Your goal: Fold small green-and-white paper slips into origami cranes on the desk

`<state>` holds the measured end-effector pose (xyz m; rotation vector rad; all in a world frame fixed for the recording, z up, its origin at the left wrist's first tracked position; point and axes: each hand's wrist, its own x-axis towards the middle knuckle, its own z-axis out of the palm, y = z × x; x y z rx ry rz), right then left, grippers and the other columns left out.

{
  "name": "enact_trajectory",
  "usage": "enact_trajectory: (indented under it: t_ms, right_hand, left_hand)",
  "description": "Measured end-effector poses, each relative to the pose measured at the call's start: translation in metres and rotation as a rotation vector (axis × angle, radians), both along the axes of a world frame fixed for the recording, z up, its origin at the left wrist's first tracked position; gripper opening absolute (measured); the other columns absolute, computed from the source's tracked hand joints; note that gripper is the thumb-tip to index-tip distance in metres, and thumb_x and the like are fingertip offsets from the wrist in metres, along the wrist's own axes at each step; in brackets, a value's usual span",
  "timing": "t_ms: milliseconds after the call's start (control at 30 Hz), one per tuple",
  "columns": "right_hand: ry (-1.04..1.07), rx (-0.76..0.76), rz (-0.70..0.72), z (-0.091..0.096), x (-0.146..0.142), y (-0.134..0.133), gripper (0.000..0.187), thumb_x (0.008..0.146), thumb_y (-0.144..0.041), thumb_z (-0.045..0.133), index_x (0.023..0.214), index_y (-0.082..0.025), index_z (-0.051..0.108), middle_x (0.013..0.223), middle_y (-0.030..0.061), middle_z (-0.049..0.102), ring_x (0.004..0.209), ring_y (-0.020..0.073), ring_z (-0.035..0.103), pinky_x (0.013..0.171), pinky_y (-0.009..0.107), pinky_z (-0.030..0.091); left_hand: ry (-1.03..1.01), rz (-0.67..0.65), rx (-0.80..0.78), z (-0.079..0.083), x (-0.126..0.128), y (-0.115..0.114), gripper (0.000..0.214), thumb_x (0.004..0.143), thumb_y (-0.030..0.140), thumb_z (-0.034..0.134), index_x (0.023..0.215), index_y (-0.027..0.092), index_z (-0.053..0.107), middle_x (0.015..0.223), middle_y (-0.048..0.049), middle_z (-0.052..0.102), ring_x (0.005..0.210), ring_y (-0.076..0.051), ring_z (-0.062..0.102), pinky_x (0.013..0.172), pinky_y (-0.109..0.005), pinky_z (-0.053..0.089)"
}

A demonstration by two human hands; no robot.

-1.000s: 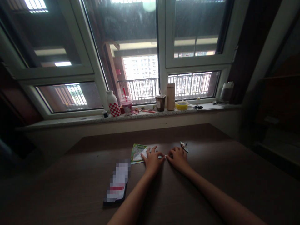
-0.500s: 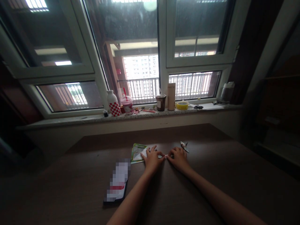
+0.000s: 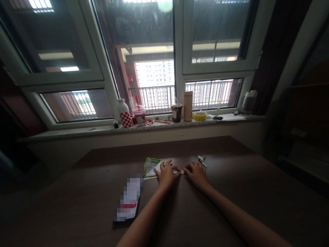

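Note:
Low over the table, a small white piece [image 3: 182, 172], too small to make out in detail, lies between my two hands. My left hand [image 3: 167, 176] pinches its left end with thumb and forefinger, the other fingers spread. At the right end the bent fingertips of my right hand [image 3: 197, 174] close on it. Partly under my left hand rest a white paper sheet [image 3: 157, 168] and a green printed card [image 3: 148, 167]. Just beyond my right hand is a small pointed, white and dark folded-looking thing [image 3: 203, 161].
A phone [image 3: 129, 200] with a blurred-out screen lies left of my left forearm on the brown table [image 3: 84, 192]. Along the windowsill [image 3: 159, 127] stand a checkered bottle [image 3: 125, 115], a pink drink cup [image 3: 139, 115], a dark cup [image 3: 176, 112], a tan cylinder [image 3: 188, 106], yellow tape [image 3: 199, 116] and scissors [image 3: 218, 117].
My right fingertips have shifted slightly to the right, and a little more of the white piece shows between the hands. My left hand, the card and the phone look unmoved.

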<state>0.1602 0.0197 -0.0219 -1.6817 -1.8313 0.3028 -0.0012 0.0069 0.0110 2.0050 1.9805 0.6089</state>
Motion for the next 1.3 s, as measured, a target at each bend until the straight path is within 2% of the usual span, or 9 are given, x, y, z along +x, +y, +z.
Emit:
enact_trajectory:
  t_ms: [133, 267, 533, 833, 1167, 1300]
  right_hand:
    - [-0.045, 0.0, 0.009, 0.002, -0.001, -0.002, 0.023, 0.083, -0.047, 0.066, 0.09, -0.026, 0.071, 0.106, 0.0057, 0.065, 0.113, 0.0289, 0.05, 0.101, 0.044, 0.032]
    - [-0.057, -0.021, 0.002, 0.006, -0.004, -0.004, 0.024, 0.082, -0.048, 0.067, 0.092, -0.027, 0.071, 0.108, 0.0062, 0.063, 0.114, 0.0295, 0.05, 0.101, 0.044, 0.032]
    - [-0.003, -0.111, -0.003, 0.01, -0.003, -0.001, 0.018, 0.08, -0.039, 0.07, 0.093, -0.028, 0.072, 0.113, 0.0048, 0.063, 0.119, 0.0293, 0.047, 0.106, 0.045, 0.027]
    - [0.015, -0.196, -0.018, 0.006, 0.001, 0.009, 0.014, 0.079, -0.034, 0.07, 0.092, -0.03, 0.074, 0.115, 0.0023, 0.062, 0.123, 0.0269, 0.045, 0.107, 0.042, 0.025]
    - [0.037, -0.235, 0.011, 0.009, 0.005, 0.01, 0.016, 0.078, -0.03, 0.07, 0.092, -0.033, 0.077, 0.12, 0.0014, 0.063, 0.126, 0.0274, 0.043, 0.109, 0.043, 0.023]
    - [0.028, -0.224, 0.027, 0.01, 0.006, 0.008, 0.017, 0.082, -0.031, 0.065, 0.094, -0.033, 0.077, 0.12, 0.002, 0.063, 0.126, 0.0272, 0.044, 0.109, 0.044, 0.023]
  left_hand:
    - [-0.007, -0.005, 0.012, -0.001, -0.001, 0.001, 0.022, 0.082, 0.055, 0.062, 0.087, 0.039, 0.076, 0.15, 0.0035, 0.047, 0.144, -0.036, 0.026, 0.107, -0.079, 0.003]
    - [-0.007, -0.006, 0.007, -0.002, -0.001, 0.002, 0.028, 0.084, 0.06, 0.056, 0.087, 0.04, 0.076, 0.15, 0.0037, 0.047, 0.144, -0.037, 0.026, 0.106, -0.08, 0.003]
    - [-0.007, -0.012, -0.031, 0.0, -0.001, 0.0, 0.015, 0.081, 0.046, 0.066, 0.091, 0.04, 0.075, 0.152, 0.003, 0.045, 0.146, -0.036, 0.023, 0.107, -0.079, 0.001]
    - [0.017, -0.026, -0.062, 0.008, 0.001, -0.003, 0.016, 0.085, 0.04, 0.062, 0.095, 0.038, 0.074, 0.154, 0.0037, 0.041, 0.147, -0.036, 0.02, 0.107, -0.078, 0.001]
    - [0.034, -0.054, -0.063, 0.003, -0.006, -0.001, 0.017, 0.086, 0.039, 0.062, 0.098, 0.042, 0.074, 0.156, 0.0031, 0.039, 0.148, -0.037, 0.019, 0.105, -0.08, 0.003]
    - [0.044, -0.067, -0.048, 0.002, -0.007, -0.001, 0.019, 0.087, 0.037, 0.061, 0.099, 0.043, 0.073, 0.156, 0.0022, 0.039, 0.148, -0.037, 0.02, 0.105, -0.08, 0.003]
